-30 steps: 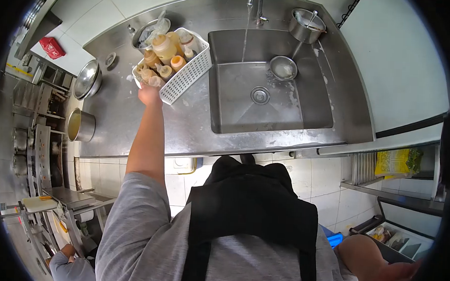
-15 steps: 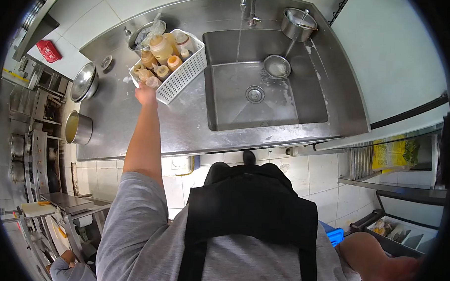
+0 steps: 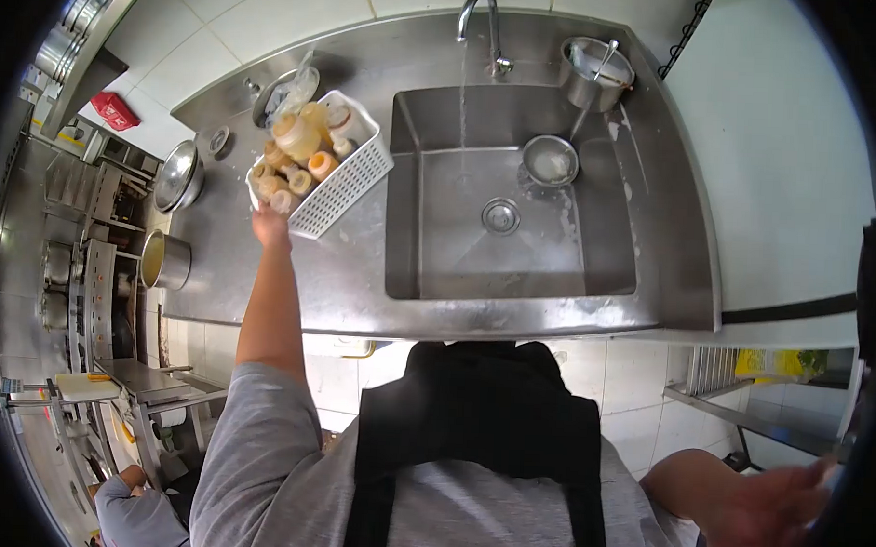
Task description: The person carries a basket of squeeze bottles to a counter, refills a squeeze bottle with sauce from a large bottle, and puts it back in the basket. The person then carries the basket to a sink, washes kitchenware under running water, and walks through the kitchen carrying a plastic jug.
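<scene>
My left hand [image 3: 270, 225] is closed on the near end of a white perforated plastic basket [image 3: 342, 191], which sits tilted across the steel counter left of the sink. Several squeeze bottles [image 3: 296, 136] with orange, brown and pale yellow contents fill the basket. The basket's edge hides some of my left fingertips. Low at the right, my right hand [image 3: 772, 517] is held out empty, its fingers apart and slightly blurred. It is near an open compartment where a yellow bag [image 3: 780, 365] lies by a wire shelf [image 3: 712, 370].
Water runs from the tap [image 3: 478, 29] into the steel sink [image 3: 607, 270], where a strainer [image 3: 550, 162] rests. A pot [image 3: 596, 75] stands behind it. Metal bowls [image 3: 178, 176] and a pot [image 3: 168, 261] line the counter's left end. Another person's sleeve [image 3: 140, 519] shows lower left.
The view has tilted, so counter and sink appear lower. My right hand has shifted slightly and its fingers show more. The drawer with food at lower right is out of sight. My left hand keeps the basket.
</scene>
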`<action>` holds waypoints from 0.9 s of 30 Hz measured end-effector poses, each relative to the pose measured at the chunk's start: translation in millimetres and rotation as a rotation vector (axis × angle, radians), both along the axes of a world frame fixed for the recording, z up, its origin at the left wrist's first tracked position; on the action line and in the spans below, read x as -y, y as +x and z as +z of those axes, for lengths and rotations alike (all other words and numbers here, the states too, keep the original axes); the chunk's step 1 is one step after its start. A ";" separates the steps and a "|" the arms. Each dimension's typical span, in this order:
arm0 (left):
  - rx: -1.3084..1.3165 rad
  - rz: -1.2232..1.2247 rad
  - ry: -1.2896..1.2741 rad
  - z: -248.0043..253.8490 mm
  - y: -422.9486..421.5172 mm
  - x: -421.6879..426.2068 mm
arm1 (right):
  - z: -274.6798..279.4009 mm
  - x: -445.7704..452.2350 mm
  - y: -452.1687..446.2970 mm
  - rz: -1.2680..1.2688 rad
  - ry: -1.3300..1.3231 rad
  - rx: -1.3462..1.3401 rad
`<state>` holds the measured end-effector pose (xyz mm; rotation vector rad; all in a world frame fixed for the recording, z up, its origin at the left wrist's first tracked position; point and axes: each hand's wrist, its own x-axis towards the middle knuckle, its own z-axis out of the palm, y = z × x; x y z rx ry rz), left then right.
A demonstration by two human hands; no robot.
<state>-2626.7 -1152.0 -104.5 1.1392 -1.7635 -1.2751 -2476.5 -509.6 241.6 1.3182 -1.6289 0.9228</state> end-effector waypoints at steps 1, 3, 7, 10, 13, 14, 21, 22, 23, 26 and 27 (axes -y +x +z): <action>0.025 0.022 -0.020 -9.1 -1.3 8.7 | -12.7 -3.8 -14.3 -0.070 -0.298 0.018; 0.107 0.042 -0.071 -21.3 0.0 23.3 | -59.5 -11.2 -52.5 -0.030 -0.717 0.201; 0.056 0.006 -0.078 -16.1 6.5 17.6 | -149.2 48.7 -200.2 -0.446 -0.791 0.956; 0.102 -0.038 -0.180 -14.4 18.5 15.4 | -261.3 99.3 -319.3 -0.256 0.003 0.957; 0.056 -0.130 -0.225 -23.4 27.2 25.3 | -329.1 160.4 -402.5 -0.481 0.435 0.885; 0.051 -0.135 -0.233 -20.3 24.8 24.6 | -327.0 175.7 -427.4 -0.484 0.425 0.883; 0.006 -0.052 0.010 -19.5 36.7 28.3 | -359.2 216.4 -499.1 -0.648 0.971 0.904; 0.001 -0.049 0.024 -20.0 38.1 27.1 | -347.1 214.4 -497.1 -0.617 1.118 0.920; -0.010 -0.044 0.037 -18.3 35.4 25.4 | -328.1 207.6 -497.4 -0.641 0.801 0.888; -0.068 -0.009 0.083 -6.5 28.5 12.2 | -285.3 158.8 -542.1 -0.664 -0.023 0.682; -0.066 -0.019 0.092 -7.6 31.9 12.0 | -296.9 136.5 -579.5 -0.713 -0.092 0.644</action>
